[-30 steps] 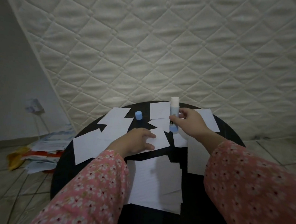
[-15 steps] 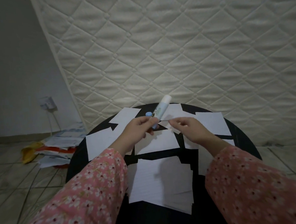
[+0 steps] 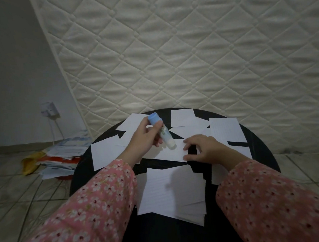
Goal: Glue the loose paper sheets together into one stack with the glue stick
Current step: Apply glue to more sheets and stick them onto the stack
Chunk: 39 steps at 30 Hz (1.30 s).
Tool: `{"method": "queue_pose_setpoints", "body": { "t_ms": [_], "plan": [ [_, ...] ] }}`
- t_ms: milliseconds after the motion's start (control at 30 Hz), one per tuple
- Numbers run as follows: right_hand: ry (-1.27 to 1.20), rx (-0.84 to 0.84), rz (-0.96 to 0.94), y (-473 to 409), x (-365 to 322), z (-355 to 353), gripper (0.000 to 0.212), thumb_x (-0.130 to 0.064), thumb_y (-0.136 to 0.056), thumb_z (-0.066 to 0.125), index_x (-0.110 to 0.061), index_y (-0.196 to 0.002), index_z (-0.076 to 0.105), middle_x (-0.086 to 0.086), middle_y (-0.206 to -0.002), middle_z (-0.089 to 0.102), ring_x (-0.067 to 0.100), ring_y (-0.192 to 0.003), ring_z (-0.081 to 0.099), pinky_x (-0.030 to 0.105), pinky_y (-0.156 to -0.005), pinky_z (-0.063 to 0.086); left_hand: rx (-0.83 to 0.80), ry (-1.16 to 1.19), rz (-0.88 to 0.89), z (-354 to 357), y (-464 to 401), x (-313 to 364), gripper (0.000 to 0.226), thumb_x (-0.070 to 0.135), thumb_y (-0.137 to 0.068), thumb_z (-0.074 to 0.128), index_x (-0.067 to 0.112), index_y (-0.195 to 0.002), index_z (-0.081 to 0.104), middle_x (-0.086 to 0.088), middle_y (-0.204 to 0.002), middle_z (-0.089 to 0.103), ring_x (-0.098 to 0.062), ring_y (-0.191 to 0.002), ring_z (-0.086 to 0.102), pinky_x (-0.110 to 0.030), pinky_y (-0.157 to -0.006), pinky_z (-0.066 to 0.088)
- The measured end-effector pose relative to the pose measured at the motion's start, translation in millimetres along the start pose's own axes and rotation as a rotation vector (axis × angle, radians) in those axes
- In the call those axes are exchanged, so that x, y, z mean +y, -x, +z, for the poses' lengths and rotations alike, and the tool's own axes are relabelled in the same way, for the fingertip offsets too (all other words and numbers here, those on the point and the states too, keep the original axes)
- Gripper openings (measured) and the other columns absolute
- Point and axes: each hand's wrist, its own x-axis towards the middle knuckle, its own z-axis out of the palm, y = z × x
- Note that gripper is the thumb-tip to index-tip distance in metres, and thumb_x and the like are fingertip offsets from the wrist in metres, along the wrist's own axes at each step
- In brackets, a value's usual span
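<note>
My left hand grips the glue stick, blue end up and white tip down on a loose white sheet in the middle of the round black table. At that sheet's right edge, my right hand rests with its fingertips and thumb pressing on the paper. A stack of sheets lies nearer me, its edges fanned at the lower right. Several more loose sheets are spread over the table's far half.
A quilted mattress leans against the wall right behind the table. On the tiled floor at the left lies a pile of papers and packets, under a wall socket with a plugged cable.
The glue stick went from my right hand to my left and turned tip down onto the middle sheet. My right hand dropped onto that sheet's right edge.
</note>
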Motion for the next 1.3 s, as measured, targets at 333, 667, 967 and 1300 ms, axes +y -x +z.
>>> {"method": "queue_pose_setpoints", "body": {
  "t_ms": [333,667,967,1300],
  "plan": [
    [0.094,-0.096,-0.011,0,4,8,0.047,-0.046,-0.094,0.047,-0.033,-0.139,0.043,-0.016,-0.153,0.029,0.005,-0.139,0.027,0.040,-0.111,0.020,-0.168,-0.373,0.180,20,1,-7,0.015,0.038,-0.094,0.055,0.032,-0.105,0.048,-0.006,-0.091,0.068,-0.012,-0.058,0.054,-0.027,-0.062,0.046],
    [0.090,-0.126,-0.012,-5,7,7,0.045,-0.045,-0.092,0.047,-0.034,-0.136,0.045,-0.013,-0.149,0.035,0.009,-0.129,0.038,0.045,-0.110,0.025,-0.258,-0.442,0.217,31,11,-4,0.019,0.036,-0.094,0.057,0.027,-0.108,0.048,0.013,-0.081,0.059,-0.002,-0.057,0.049,-0.032,-0.070,0.048],
    [0.094,-0.111,-0.016,-5,7,5,0.049,-0.050,-0.091,0.050,-0.035,-0.137,0.046,-0.018,-0.151,0.031,0.006,-0.133,0.035,0.037,-0.106,0.025,-0.131,-0.301,0.272,30,8,-3,0.013,0.033,-0.095,0.056,0.033,-0.104,0.047,0.014,-0.076,0.055,-0.002,-0.062,0.049,-0.029,-0.068,0.043],
    [0.102,-0.153,-0.017,-1,2,2,0.053,-0.050,-0.091,0.052,-0.031,-0.139,0.043,-0.015,-0.154,0.027,0.008,-0.136,0.032,0.038,-0.109,0.022,-0.048,-0.288,0.295,27,7,-1,0.016,0.035,-0.095,0.055,0.029,-0.107,0.046,0.010,-0.080,0.057,-0.006,-0.067,0.054,-0.028,-0.068,0.046]
  ]
}}
